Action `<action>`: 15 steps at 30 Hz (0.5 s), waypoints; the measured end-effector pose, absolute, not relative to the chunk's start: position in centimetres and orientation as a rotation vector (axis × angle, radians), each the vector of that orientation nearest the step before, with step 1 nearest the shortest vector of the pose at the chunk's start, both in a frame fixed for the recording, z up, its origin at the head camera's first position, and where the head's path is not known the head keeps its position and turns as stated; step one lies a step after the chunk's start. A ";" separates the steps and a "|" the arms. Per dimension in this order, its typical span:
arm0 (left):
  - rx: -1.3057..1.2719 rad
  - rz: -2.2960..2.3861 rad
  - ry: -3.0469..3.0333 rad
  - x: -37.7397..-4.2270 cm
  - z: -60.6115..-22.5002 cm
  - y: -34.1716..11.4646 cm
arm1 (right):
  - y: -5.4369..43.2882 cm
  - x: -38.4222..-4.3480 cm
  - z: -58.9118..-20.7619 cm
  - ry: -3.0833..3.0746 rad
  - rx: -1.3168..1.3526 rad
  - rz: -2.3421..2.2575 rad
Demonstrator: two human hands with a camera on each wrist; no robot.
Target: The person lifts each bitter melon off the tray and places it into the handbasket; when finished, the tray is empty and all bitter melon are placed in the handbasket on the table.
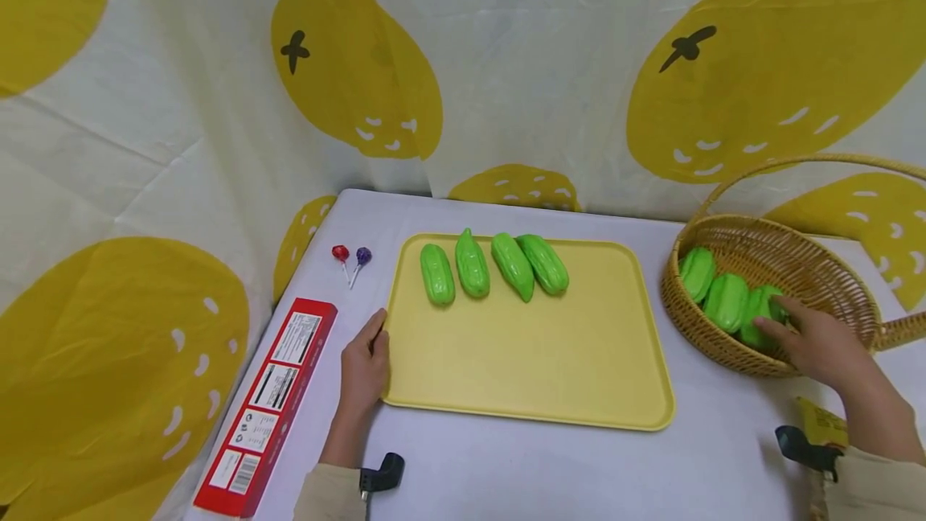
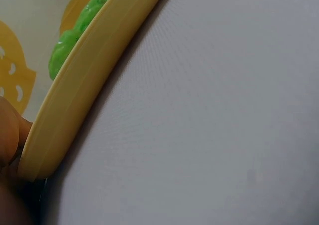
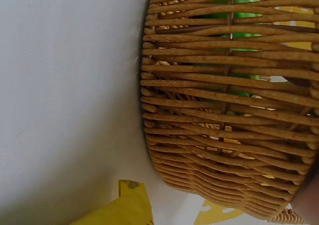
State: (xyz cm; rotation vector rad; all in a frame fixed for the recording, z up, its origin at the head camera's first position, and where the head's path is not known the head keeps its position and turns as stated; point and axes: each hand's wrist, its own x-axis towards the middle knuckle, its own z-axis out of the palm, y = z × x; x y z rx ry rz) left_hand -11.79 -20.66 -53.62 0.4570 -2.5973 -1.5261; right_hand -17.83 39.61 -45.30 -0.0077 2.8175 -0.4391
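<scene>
My left hand (image 1: pixel 365 368) grips the left rim of a yellow tray (image 1: pixel 528 368), thumb along the edge. In the left wrist view, part of that hand shows beside the tray's side wall (image 2: pixel 84 90). Several green toy bitter melons (image 1: pixel 473 264) lie in a row along the tray's far side. At the right, my right hand (image 1: pixel 825 344) reaches into a wicker basket (image 1: pixel 694 328) and holds the nearest of three toy bitter melons (image 1: pixel 755 316) between thumb and fingers. The right wrist view shows mostly the basket's woven side (image 3: pixel 224 95), which hides the fingers.
Left of the tray lie a red lollipop (image 1: pixel 340 252) and a purple lollipop (image 1: pixel 363 256). A long red box (image 1: pixel 268 408) lies along the table's left side. A yellow packet (image 1: pixel 821 424) sits under my right forearm. A lemon-print cloth (image 1: pixel 506 63) hangs behind the table.
</scene>
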 end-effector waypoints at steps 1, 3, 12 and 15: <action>0.460 -1.527 -2.601 -11.8 -53.6 -20.6 | 39.6 -17.7 -45.3 2.828 -0.002 -0.438; 0.463 -1.522 -2.607 -11.8 -53.6 -20.6 | 39.6 -17.6 -45.3 2.857 0.006 -0.435; 0.454 -1.521 -2.590 -11.8 -53.7 -20.7 | 38.9 -16.4 -45.0 2.957 0.073 -0.549; 0.451 -1.519 -2.594 -11.8 -53.7 -20.7 | 38.2 -15.8 -44.7 2.996 0.108 -0.629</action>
